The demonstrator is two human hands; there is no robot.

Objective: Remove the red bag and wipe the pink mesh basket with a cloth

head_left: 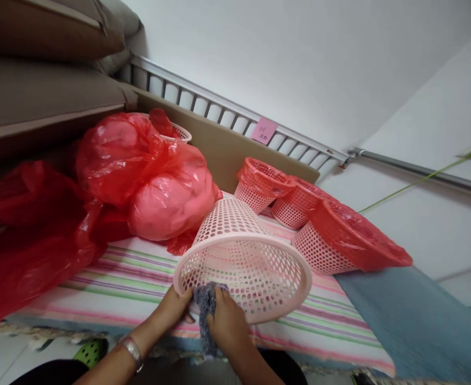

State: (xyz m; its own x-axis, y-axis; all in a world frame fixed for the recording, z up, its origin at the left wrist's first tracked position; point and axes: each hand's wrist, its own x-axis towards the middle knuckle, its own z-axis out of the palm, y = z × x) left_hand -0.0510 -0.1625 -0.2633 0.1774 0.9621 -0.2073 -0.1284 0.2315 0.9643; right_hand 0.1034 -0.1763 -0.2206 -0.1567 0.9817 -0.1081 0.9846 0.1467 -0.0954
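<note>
Pink basket (243, 256), mouth facing the person, striped sheet (135, 278) below, left grip (177, 306) clamped on its rim, right grip (228, 319) clamped on gray rag (206, 303).

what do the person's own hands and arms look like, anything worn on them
Both the left hand and right hand are ungloved, and no sleeves show on the forearms. A broad, silver-coloured bracelet circles the left wrist; none shows on the right.

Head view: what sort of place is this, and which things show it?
Probably a bedroom: a striped sheet lies spread out, a barred rail like a bed's stands behind, and cushions are stacked alongside.
</note>
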